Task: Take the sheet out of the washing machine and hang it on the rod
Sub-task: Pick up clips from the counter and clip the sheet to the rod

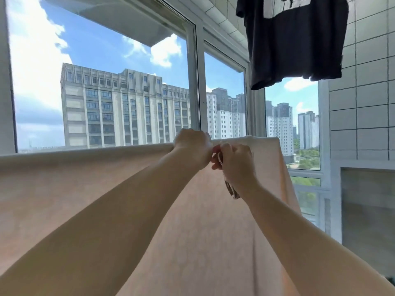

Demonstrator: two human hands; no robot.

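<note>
Already the sheet (106, 189) hangs draped over the rod, both hands at its top edge
Left hand (192, 146) curls over the fold to steady it; right hand (235, 161) pinches a small tag (232, 190), probably straightening the cloth

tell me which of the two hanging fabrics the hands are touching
The pale pink sheet draped along the rod below the window, with both hands at its top edge. The dark t-shirt hangs untouched, high on the right.

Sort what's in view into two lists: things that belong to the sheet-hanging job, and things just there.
Job:
- pink sheet, draped over a rod hidden beneath it
- left hand, on its top edge
- right hand, beside it

Just there:
- dark T-shirt, hanging overhead
- window
- tiled wall
</note>
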